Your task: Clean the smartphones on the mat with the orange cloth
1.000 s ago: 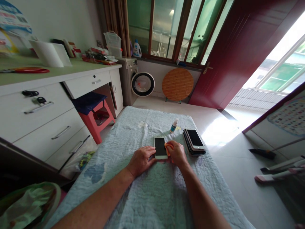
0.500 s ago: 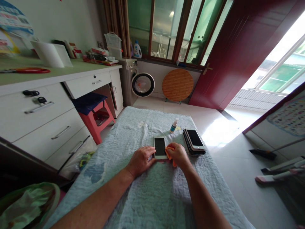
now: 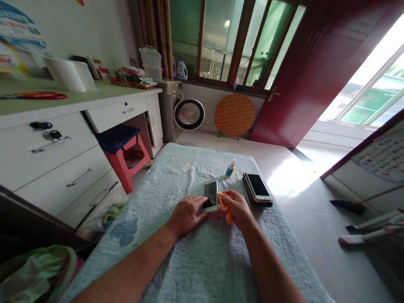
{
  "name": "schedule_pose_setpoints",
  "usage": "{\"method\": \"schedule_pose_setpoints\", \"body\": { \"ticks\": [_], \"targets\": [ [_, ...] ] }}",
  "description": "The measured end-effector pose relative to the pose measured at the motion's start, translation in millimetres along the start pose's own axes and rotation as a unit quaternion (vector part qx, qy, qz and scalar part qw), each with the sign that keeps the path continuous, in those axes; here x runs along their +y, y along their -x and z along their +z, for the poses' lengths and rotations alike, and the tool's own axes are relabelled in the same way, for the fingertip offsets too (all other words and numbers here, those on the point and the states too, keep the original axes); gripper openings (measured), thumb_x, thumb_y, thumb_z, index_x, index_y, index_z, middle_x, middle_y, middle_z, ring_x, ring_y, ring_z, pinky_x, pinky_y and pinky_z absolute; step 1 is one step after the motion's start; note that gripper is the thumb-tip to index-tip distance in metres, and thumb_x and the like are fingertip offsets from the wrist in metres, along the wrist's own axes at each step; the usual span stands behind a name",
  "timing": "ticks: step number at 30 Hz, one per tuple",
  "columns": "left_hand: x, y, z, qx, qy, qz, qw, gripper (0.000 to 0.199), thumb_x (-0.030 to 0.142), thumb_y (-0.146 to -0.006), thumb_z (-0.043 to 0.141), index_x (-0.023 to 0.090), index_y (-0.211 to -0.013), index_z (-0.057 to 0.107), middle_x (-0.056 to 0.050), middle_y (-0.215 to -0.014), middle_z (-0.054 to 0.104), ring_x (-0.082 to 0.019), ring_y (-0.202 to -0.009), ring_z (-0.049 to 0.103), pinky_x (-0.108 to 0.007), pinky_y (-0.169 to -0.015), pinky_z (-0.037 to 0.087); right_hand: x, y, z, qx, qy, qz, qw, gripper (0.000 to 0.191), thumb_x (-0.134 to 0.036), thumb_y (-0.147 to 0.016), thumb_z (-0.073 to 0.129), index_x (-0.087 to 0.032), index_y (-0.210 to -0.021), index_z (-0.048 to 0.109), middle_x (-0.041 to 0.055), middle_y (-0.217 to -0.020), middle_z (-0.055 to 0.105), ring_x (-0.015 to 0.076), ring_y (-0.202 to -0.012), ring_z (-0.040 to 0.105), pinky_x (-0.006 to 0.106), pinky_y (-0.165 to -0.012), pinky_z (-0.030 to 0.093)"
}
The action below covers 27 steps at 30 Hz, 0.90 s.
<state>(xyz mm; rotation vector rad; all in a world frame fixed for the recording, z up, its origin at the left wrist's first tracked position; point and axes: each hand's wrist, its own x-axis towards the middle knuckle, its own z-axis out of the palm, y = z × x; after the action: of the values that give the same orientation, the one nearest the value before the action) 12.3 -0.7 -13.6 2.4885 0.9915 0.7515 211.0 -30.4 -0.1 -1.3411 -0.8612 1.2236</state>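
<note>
A white smartphone [image 3: 211, 196] with a dark screen is tilted, its right edge raised off the quilted cloth. My left hand [image 3: 188, 213] grips its left side, thumb near the bottom corner and fingers along the edge. Pinched in my right hand [image 3: 237, 207] is an orange cloth [image 3: 224, 205], bunched at the phone's right edge. Beyond the phone stands a small spray bottle [image 3: 230, 168] with a white top and blue label. To the right of my right hand lies a stack of phones [image 3: 258, 188], the top one white-framed with a black screen.
The pale blue quilted cloth [image 3: 195, 261] covers the surface under my arms. On the left are white drawers [image 3: 53, 168] and a red stool [image 3: 126, 168]. A washing machine [image 3: 170, 109] with its door open and a round wooden tabletop [image 3: 235, 114] stand at the back.
The phone has gone from lying nearly flat to tilted, its right edge lifted. My right hand has shifted slightly, and the orange cloth is more bunched beside the phone.
</note>
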Motion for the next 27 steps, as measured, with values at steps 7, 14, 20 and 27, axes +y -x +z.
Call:
{"method": "schedule_pose_setpoints", "body": {
  "ticks": [7, 14, 20, 27],
  "targets": [
    [1.1, -1.6, -4.1, -0.018, -0.006, 0.000, 1.000, 0.028, 0.037, -0.083, 0.066, 0.022, -0.107, 0.063, -0.005, -0.106, 0.068, -0.023, -0.100, 0.063, -0.033, -0.090, 0.048, 0.4, 4.7, 5.6, -0.027, -0.055, 0.026, 0.998, 0.037, -0.043, -0.064, 0.071, -0.017, -0.085, 0.057, -0.0031, -0.063, 0.059, 0.0093, -0.043, 0.052, 0.019, -0.037, 0.042],
    [2.5, -2.1, -4.5, -0.019, -0.018, 0.010, 1.000, 0.028, 0.043, -0.086, 0.063, 0.022, -0.104, 0.064, -0.005, -0.101, 0.069, -0.024, -0.099, 0.063, -0.034, -0.089, 0.047, -1.3, 7.4, 9.6, -0.033, -0.058, 0.034, 0.997, 0.038, -0.044, -0.066, 0.070, -0.017, -0.088, 0.055, -0.0034, -0.063, 0.059, 0.0121, -0.042, 0.056, 0.022, -0.037, 0.046],
    [2.5, -2.1, -2.3, -0.012, -0.035, 0.016, 0.999, 0.026, 0.043, -0.086, 0.063, 0.021, -0.101, 0.064, -0.005, -0.099, 0.069, -0.024, -0.096, 0.063, -0.034, -0.088, 0.047, -1.4, 9.1, 10.2, -0.051, -0.032, 0.030, 0.998, 0.049, -0.048, -0.063, 0.076, -0.019, -0.091, 0.049, -0.0042, -0.064, 0.060, 0.0143, -0.043, 0.059, 0.024, -0.037, 0.047],
    [6.3, -2.8, -3.9, -0.021, -0.049, 0.010, 0.999, 0.023, 0.033, -0.083, 0.065, 0.022, -0.103, 0.063, -0.005, -0.099, 0.069, -0.024, -0.096, 0.062, -0.034, -0.087, 0.048, 0.2, 8.8, 12.1, -0.042, -0.002, 0.023, 0.999, 0.046, -0.040, -0.062, 0.077, -0.020, -0.090, 0.046, -0.0073, -0.062, 0.058, 0.0111, -0.042, 0.056, 0.021, -0.039, 0.046]
  ]
}}
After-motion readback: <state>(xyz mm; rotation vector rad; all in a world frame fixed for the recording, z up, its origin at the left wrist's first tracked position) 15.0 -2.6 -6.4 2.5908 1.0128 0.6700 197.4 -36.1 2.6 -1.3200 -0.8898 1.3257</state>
